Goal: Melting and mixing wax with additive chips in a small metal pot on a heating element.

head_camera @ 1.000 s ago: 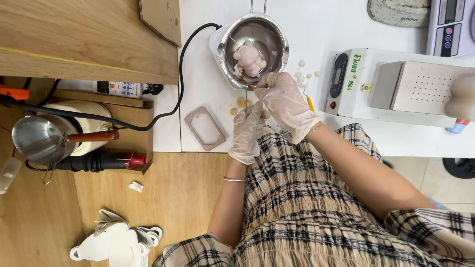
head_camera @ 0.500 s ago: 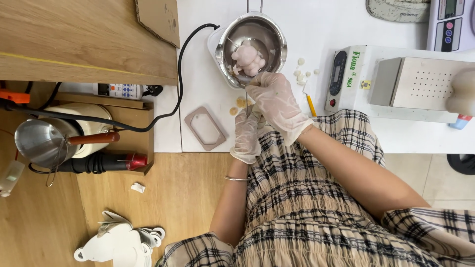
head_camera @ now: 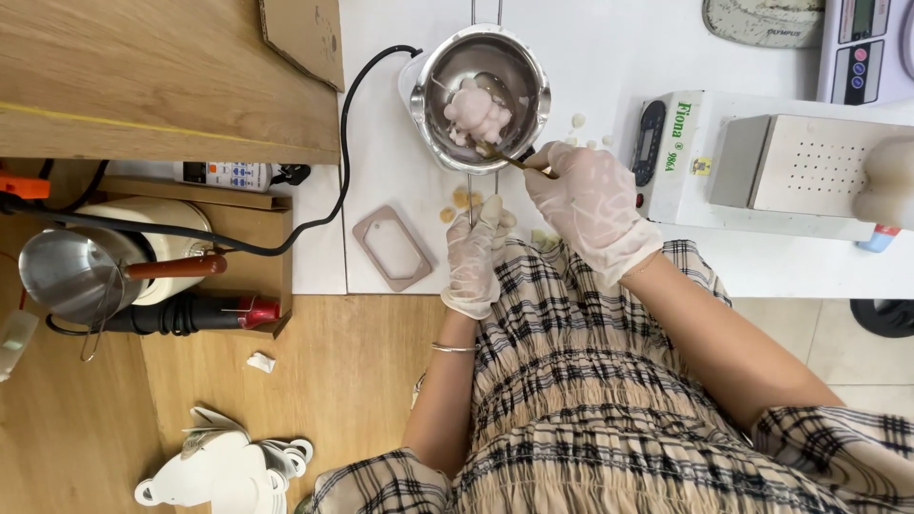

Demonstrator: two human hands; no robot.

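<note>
A small steel pot (head_camera: 430, 114) sits on a white heating base at the top of the white table and holds a pale pink waxy lump (head_camera: 474, 112). My gloved right hand (head_camera: 592, 202), just right of and below the pot, grips a thin yellowish stick (head_camera: 522, 163) whose tip reaches over the rim to the lump. My gloved left hand (head_camera: 472, 253) lies below the pot, fingers closed on the pot's thin wire handle (head_camera: 471, 198).
A white boxy machine (head_camera: 705, 157) stands right of the pot, with a scale (head_camera: 868, 46) behind it. A brown rectangular frame (head_camera: 392, 247), pale crumbs (head_camera: 579, 128) and a black cable (head_camera: 324, 214) lie nearby. On the left are a steel jug (head_camera: 67, 276) and wooden boards (head_camera: 162, 76).
My right hand has shifted right, off the pot's front rim, and the stick now angles into the pink lump. My left hand has stayed on the wire handle.
</note>
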